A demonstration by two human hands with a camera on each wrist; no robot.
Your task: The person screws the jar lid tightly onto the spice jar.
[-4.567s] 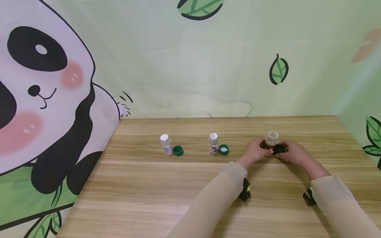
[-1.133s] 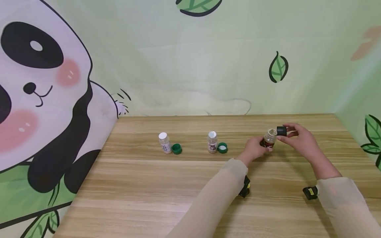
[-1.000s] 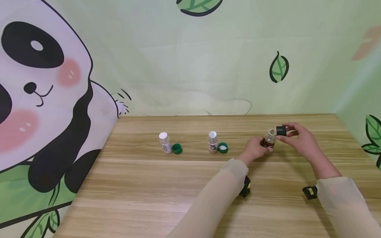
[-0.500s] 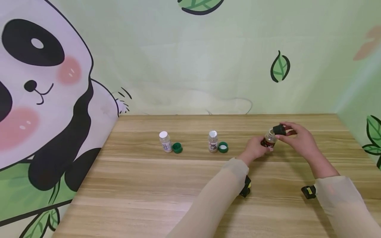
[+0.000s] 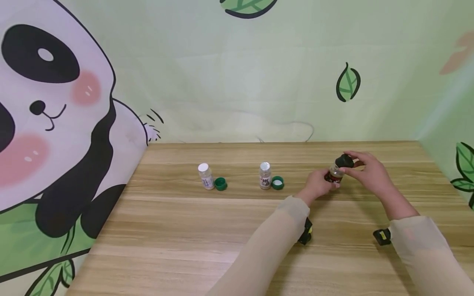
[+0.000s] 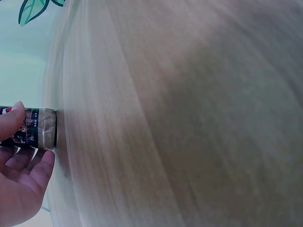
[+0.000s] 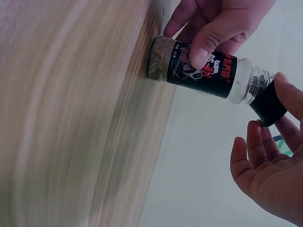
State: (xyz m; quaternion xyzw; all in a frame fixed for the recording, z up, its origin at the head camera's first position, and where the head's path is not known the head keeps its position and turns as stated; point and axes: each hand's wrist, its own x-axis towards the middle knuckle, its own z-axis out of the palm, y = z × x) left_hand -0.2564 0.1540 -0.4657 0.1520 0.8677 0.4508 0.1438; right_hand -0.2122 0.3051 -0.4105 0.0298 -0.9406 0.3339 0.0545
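My left hand (image 5: 319,183) grips a clear spice jar (image 7: 203,68) with a black and red label, its base at the table surface. Pale brown contents show at the bottom of the jar in the right wrist view. With thumb and fingers, my right hand (image 5: 370,172) pinches a black cap (image 7: 270,105). The cap sits tilted against the threaded mouth of the jar, partly over it. In the left wrist view the thumb and fingers lie around the jar's label.
Two labelled jars stand left on the wooden table (image 5: 185,238): one with a white top (image 5: 206,176), one with a silvery top (image 5: 265,176). Beside each lies a green cap, the left one (image 5: 220,183) and the right one (image 5: 277,183). A printed backdrop (image 5: 237,82) rises behind.
My right hand has raised the black cap from beside the jar, then moved it left and tilted it onto the mouth. The left hand stays on the jar; the other jars are unmoved.
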